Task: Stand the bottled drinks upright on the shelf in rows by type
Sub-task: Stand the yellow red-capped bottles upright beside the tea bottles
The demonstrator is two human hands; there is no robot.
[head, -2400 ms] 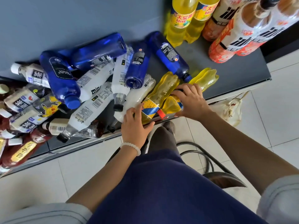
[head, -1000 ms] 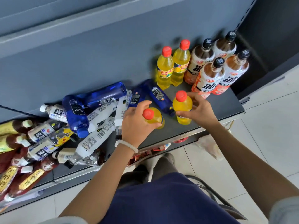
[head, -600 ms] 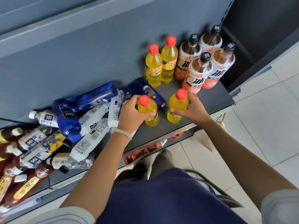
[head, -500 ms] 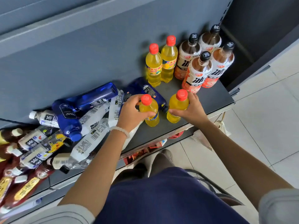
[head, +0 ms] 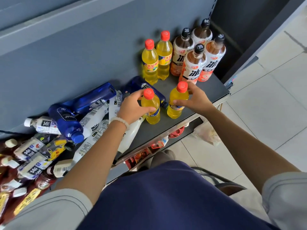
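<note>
left hand, right hand (each gripping) yellow bottles

Yellow bottles (red caps); grey shelf.

A dark grey shelf carries two yellow bottles upright at the back wall, with four tea bottles upright just beside them to the right. Two more yellow bottles stand nearer the front edge. Left of these, blue bottles, white bottles and other drinks lie jumbled on their sides
</note>
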